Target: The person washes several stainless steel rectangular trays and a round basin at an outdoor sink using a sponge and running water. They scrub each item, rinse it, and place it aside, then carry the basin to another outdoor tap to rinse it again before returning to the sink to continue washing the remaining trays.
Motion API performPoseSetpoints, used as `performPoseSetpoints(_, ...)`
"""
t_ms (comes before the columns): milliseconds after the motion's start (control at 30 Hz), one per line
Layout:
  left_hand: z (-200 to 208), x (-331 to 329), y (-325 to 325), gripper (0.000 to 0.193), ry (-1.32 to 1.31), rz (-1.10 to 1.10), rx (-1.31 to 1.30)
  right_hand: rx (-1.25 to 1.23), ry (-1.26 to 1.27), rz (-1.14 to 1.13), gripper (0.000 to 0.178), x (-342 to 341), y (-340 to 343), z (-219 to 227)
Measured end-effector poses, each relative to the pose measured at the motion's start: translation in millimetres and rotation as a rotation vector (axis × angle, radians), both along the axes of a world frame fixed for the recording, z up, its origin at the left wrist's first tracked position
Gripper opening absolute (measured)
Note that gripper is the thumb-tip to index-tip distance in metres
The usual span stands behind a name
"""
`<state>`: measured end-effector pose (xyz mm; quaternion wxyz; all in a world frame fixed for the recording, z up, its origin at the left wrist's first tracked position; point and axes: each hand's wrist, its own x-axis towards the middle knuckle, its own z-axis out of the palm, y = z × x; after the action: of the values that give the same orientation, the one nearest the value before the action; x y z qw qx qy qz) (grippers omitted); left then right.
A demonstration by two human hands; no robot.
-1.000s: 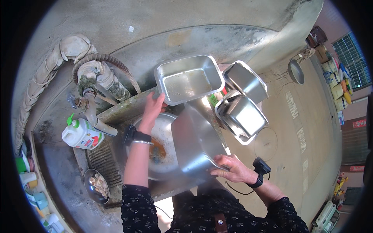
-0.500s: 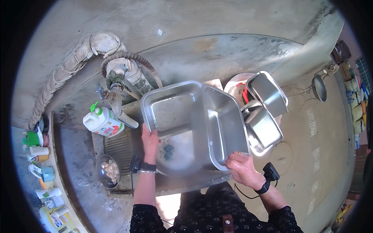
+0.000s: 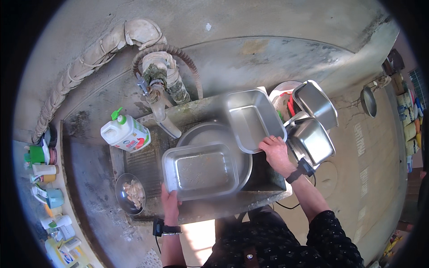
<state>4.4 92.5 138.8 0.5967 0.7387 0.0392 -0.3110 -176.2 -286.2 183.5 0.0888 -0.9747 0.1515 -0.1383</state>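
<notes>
My left hand (image 3: 170, 205) grips the near left corner of a rectangular stainless steel pan (image 3: 203, 172), thumb over the rim. That pan is held over a large round metal basin (image 3: 246, 172) in the worn sink (image 3: 178, 218). A second, deeper-looking steel pan (image 3: 254, 123) is in my right hand (image 3: 276, 155), whose fingers close over its near right corner. It sits farther back and to the right of the first pan. Both pans show their insides, with small specks or drops in the left one. The pans hide much of the basin.
Beyond the left pan a faucet (image 3: 166, 120) points into the sink. A white jug with a green pump (image 3: 127, 133) and a bowl of pale pieces (image 3: 132, 193) stand at left. More steel pans (image 3: 311, 138) lean over a tub with red items (image 3: 290, 103) at right.
The left pan has come nearer to me, while the right pan has moved away and now lies flatter. More of the round basin shows between them.
</notes>
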Motion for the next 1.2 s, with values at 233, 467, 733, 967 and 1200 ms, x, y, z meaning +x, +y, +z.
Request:
performPoseSetpoints(233, -13, 4, -5, 0.050, 0.038, 0.026, -0.069, 0.065, -0.033, 0.010, 0.022, -7, -2, 55)
performPoseSetpoints(467, 2, 5, -18, 0.048, 0.084, -0.011, -0.153, -0.139, -0.002, -0.134, 0.022, -1, -32, 38)
performPoseSetpoints(733, -11, 10, -38, 0.049, 0.109, -0.008, -0.173, -0.132, -0.110, -0.278, 0.044, 12, -36, 16)
performPoseSetpoints(967, -43, -2, -59, 0.054, 0.264, -0.021, -0.204, 1.492, -0.212, -0.554, 0.022, -4, 80, -8)
performPoseSetpoints(1200, -135, 7, -80, 0.051, -0.325, -0.468, 0.307, 0.973, -0.269, -0.533, 0.013, 23, 83, -19)
